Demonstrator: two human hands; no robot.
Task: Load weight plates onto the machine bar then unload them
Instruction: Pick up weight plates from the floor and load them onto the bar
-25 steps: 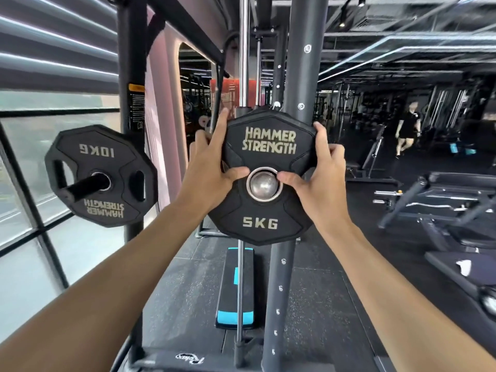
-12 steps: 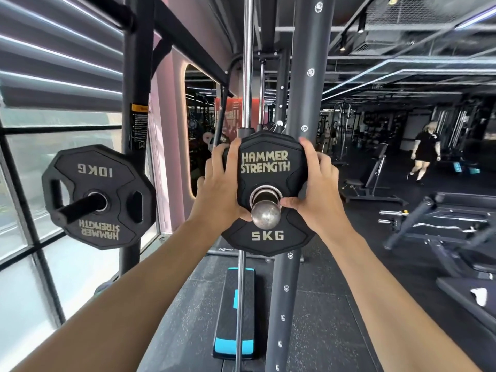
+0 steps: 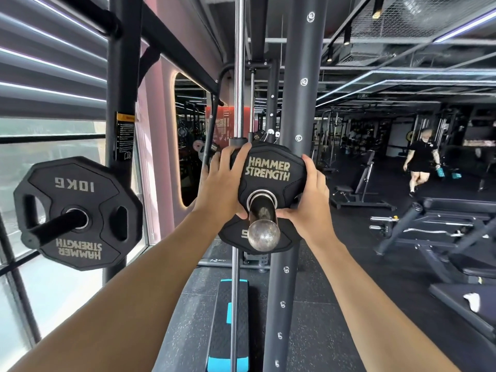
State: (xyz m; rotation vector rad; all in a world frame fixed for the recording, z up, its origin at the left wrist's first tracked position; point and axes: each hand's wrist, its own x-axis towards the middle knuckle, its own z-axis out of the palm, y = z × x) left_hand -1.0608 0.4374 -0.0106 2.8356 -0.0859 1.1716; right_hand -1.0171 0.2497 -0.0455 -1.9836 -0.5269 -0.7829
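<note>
A small black weight plate (image 3: 269,183) sits on a shiny metal bar (image 3: 261,213) in the middle of the scene. The bar goes through the hole in the plate, and its round end (image 3: 263,235) sticks out toward the near side, past the plate's face. The left hand (image 3: 224,185) grips the plate's left edge, with fingers curled over the top rim and the thumb on the front. The right hand (image 3: 308,200) grips the right edge the same way, its thumb lying just beside the bar. Right behind the plate stands a tall dark post (image 3: 299,103) with bolts, and a thin shiny rod (image 3: 239,76) runs up and down just left of it. To the far left, well apart from the hands, a bigger plate marked 10KG (image 3: 77,213) hangs upside down on a black peg (image 3: 53,229), next to a window (image 3: 51,146). Down below, on the dark floor (image 3: 335,318), lies a black and blue step board (image 3: 228,326). On the right there are benches (image 3: 442,232) with open floor between them and the post. Far away on the right a person (image 3: 421,162) in black is walking.
</note>
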